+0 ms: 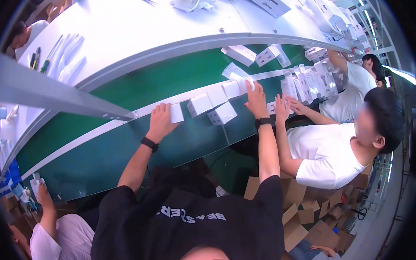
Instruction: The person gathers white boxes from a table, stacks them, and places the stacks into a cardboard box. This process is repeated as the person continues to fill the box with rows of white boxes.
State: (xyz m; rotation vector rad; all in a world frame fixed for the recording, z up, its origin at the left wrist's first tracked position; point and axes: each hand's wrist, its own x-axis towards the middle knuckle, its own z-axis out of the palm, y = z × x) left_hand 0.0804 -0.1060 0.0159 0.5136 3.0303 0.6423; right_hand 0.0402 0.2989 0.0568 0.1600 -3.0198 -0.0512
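Black short-sleeved T-shirt [185, 233], pale chest lettering [191, 215]; black left wristband [149, 144], black right wristband [263, 122].

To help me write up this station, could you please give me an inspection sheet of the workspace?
Surface: green bench with a white rail.
Job's things: small white boxes together on the bench.
Clutter: handled tools and a white bundle on the white shelf.
Hands: left hand on a white box; right hand beside another, contact unclear.
Cables: none clearly distinguishable.
Surroundings: co-workers on both sides; open cardboard boxes at right.
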